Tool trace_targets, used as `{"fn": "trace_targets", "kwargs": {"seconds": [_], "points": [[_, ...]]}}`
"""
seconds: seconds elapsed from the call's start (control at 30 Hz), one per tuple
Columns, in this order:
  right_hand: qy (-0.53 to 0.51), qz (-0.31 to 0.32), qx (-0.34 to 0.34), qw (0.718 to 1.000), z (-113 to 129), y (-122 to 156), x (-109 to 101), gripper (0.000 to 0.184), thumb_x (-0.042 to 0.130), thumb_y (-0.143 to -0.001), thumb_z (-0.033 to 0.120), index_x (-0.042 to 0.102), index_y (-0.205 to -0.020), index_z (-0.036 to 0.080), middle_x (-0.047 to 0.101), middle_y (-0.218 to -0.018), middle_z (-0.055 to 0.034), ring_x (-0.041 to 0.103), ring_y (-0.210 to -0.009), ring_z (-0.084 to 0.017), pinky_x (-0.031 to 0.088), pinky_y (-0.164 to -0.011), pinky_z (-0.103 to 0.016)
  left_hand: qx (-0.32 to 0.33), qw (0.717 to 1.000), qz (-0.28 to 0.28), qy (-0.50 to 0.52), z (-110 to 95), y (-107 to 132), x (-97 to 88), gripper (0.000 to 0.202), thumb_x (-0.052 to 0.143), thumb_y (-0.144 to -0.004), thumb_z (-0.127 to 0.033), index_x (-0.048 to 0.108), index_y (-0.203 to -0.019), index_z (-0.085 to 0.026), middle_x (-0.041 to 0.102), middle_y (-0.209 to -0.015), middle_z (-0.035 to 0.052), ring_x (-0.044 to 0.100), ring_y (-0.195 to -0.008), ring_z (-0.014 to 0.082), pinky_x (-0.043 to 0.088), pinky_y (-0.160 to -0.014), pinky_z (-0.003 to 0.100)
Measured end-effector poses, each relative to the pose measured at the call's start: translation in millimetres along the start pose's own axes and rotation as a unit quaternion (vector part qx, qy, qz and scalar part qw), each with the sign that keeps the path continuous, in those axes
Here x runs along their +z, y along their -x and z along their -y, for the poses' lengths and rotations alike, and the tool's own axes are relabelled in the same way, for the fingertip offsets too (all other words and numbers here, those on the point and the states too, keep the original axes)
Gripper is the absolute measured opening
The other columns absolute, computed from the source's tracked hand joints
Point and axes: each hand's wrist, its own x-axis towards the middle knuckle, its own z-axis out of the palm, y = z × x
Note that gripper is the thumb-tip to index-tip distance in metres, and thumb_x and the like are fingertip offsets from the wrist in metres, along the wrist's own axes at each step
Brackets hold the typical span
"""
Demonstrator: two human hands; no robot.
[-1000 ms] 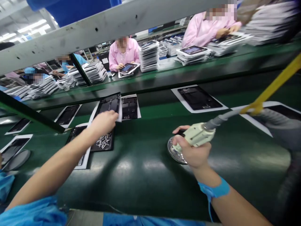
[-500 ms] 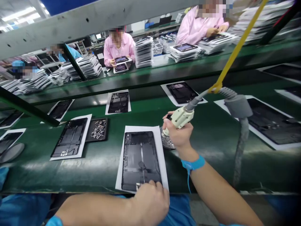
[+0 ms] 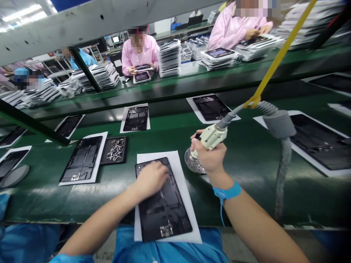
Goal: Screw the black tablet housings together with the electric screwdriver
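Note:
My left hand (image 3: 151,178) rests palm down on the upper part of a black tablet back panel (image 3: 164,208), which lies on a white sheet (image 3: 189,204) at the near edge of the green belt (image 3: 246,164) and overhangs it toward me. The fingers lie curled on the panel. My right hand (image 3: 210,157) is closed round a cream electric screwdriver (image 3: 211,137) with a grey cable, its tip down on a round perforated metal screw dish (image 3: 193,165). A blue wrist strap (image 3: 227,192) circles that wrist.
A black tray of loose screws (image 3: 115,149) and another panel on paper (image 3: 82,159) lie to the left. More panels ride the belt (image 3: 136,118), (image 3: 210,107), (image 3: 315,140). A yellow cord (image 3: 276,60) suspends the tool. People in pink coats (image 3: 139,54) work across the line among stacked trays.
The panel on its sheet has slid toward me and now hangs over the belt edge. My left hand moved from its near end up onto its top. The right hand stayed put.

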Motion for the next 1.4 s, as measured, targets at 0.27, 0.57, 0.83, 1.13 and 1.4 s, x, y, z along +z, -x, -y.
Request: {"fn": "trace_targets", "kwargs": {"seconds": [0.27, 0.57, 0.83, 1.13, 1.4], "points": [[-0.009, 0.0, 0.003, 1.0, -2, -1, 0, 0.025, 0.078, -0.075, 0.029, 0.068, -0.096, 0.02, 0.07, -0.073, 0.001, 0.06, -0.05, -0.012, 0.053, -0.051, -0.028, 0.004, 0.999, -0.03, 0.021, 79, -40, 14.1, 0.026, 0.043, -0.106, -0.028, 0.063, -0.092, -0.019, 0.063, -0.095, 0.0065, 0.059, -0.091, 0.0209, 0.05, -0.082, 0.034], [-0.012, -0.014, 0.016, 1.0, 2, -1, 1, 0.024, 0.077, -0.072, 0.025, 0.069, -0.095, 0.021, 0.07, -0.072, 0.0012, 0.059, -0.049, -0.011, 0.052, -0.05, -0.027, 0.037, 0.996, -0.085, 0.017, 60, -63, 24.9, 0.022, 0.049, -0.104, -0.029, 0.065, -0.092, -0.019, 0.062, -0.109, 0.0096, 0.055, -0.098, 0.0239, 0.049, -0.086, 0.039], [0.008, -0.006, 0.012, 1.0, 1, 0, 0, 0.026, 0.079, -0.075, 0.031, 0.068, -0.096, 0.02, 0.07, -0.074, 0.0003, 0.059, -0.049, -0.012, 0.053, -0.051, -0.029, 0.053, 0.986, -0.097, 0.121, 68, -69, 36.6, 0.024, 0.045, -0.105, -0.028, 0.063, -0.091, -0.019, 0.06, -0.095, 0.0065, 0.058, -0.09, 0.02, 0.051, -0.084, 0.034], [0.024, -0.022, 0.015, 0.999, 4, 1, -1, 0.021, 0.079, -0.073, 0.025, 0.07, -0.092, 0.021, 0.068, -0.072, 0.0006, 0.06, -0.049, -0.014, 0.055, -0.052, -0.031, -0.028, 0.991, -0.121, 0.057, 113, -28, -0.7, 0.018, 0.055, -0.099, -0.026, 0.071, -0.106, -0.02, 0.07, -0.11, 0.0085, 0.063, -0.105, 0.0221, 0.05, -0.098, 0.036], [0.067, -0.013, 0.004, 0.998, 7, 2, -2, 0.013, 0.076, -0.074, 0.026, 0.07, -0.085, 0.021, 0.065, -0.062, 0.0022, 0.06, -0.05, -0.015, 0.054, -0.055, -0.032, -0.276, 0.957, -0.027, -0.082, 233, 5, -59.4, 0.032, 0.047, -0.097, -0.023, 0.078, -0.102, -0.016, 0.077, -0.108, 0.0112, 0.07, -0.1, 0.0255, 0.051, -0.092, 0.031]]}}
